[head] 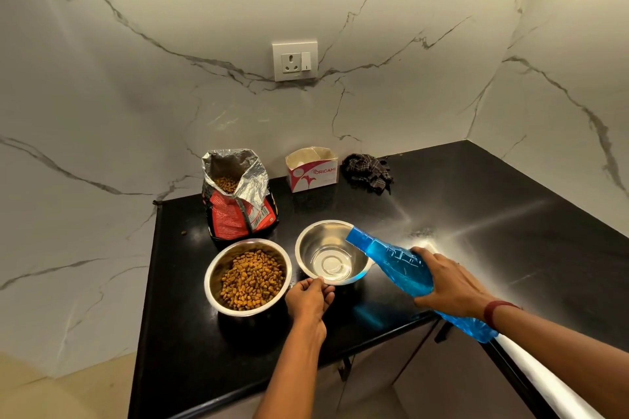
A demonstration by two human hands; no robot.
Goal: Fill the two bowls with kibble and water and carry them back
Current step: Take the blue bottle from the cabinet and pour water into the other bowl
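Your left hand (pixel 308 298) is at the near rim of the empty bowl (pixel 320 241). The fingers (pixel 326 288) are curled and pinch the steel edge right at the front. The bowl sits flat on the black surface (pixel 476 214), and I can't tell if any water is in it.

Your right hand (pixel 451 286) is wrapped round the middle of the blue bottle (pixel 391 257), fingers over the top side and thumb underneath, a proper full grip. The bottle is tipped neck-down to the left, with the neck end over the right rim of that bowl. Its base sticks out behind your wrist, past the surface edge. Can't make out whether the cap is on. There's a dark red band (pixel 498 311) on that wrist.

Just left of your left hand, close beside the empty bowl, is the kibble bowl (pixel 209 282), heaped with brown kibble (pixel 252 277). Neither hand touches it.

Right behind the kibble bowl the red kibble bag (pixel 238 214) stands open, with its foil top folded back. Further back along the marble wall are a small Origami box (pixel 313 170) and a crumpled dark cloth (pixel 367 168). One stray pellet (pixel 184 233) lies left of the bag.
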